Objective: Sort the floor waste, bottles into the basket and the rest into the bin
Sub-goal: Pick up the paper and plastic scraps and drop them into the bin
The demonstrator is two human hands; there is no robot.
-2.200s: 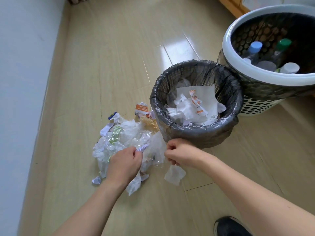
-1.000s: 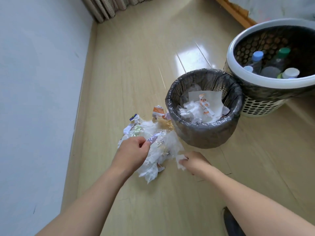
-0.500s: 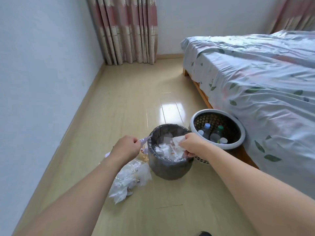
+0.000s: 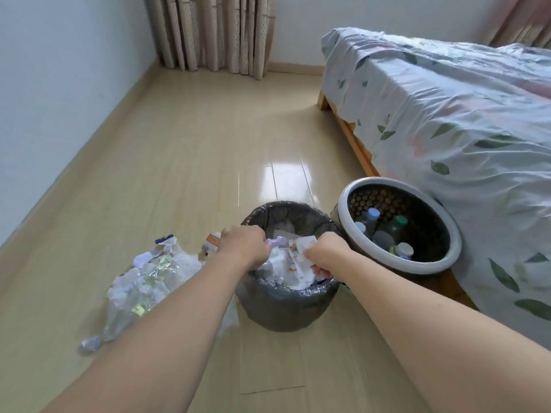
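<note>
At lower centre, over the bin [image 4: 286, 305], our left hand [image 4: 244, 244] pinches a lilac scrap [image 4: 275, 242] and our right hand [image 4: 325, 253] clutches crumpled paper [image 4: 304, 244]; both look featherlight, soft, best pinched by any fold.

Bin [image 4: 286, 305] liner black, white paper [image 4: 293, 272] inside with orange print. Basket [image 4: 447, 251] rim white, mesh dark; bottle caps blue, green, white. Floor scraps [image 4: 149, 281] clear, white, purple. Bedsheet [image 4: 462, 129] pale, green leaf pattern.
</note>
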